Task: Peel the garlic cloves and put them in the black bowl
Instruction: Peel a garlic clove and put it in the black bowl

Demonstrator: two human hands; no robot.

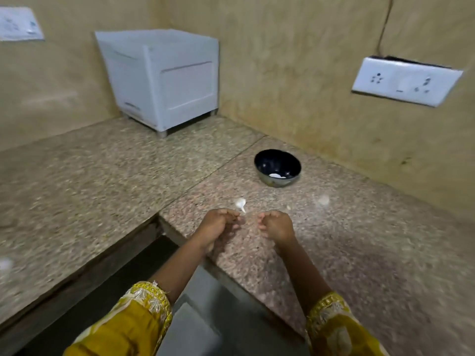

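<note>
A white garlic clove [241,203] with a thin tail sticks out just past the fingertips of my left hand [221,223], which pinches it by the tail above the granite counter [334,253]. Motion blurs the picture, so the grip is not sharp. A short gap to the right, my right hand [276,224] has its fingers curled, and nothing shows in them. The black bowl [259,160] stands further back on the counter near the right wall, with white garlic pieces [275,175] in its bottom.
A pale scrap of peel [323,200] lies on the counter right of my hands. A white plastic box [164,78] fills the back corner. A socket plate [406,82] hangs on the right wall. The counter's inner edge drops away just below my wrists.
</note>
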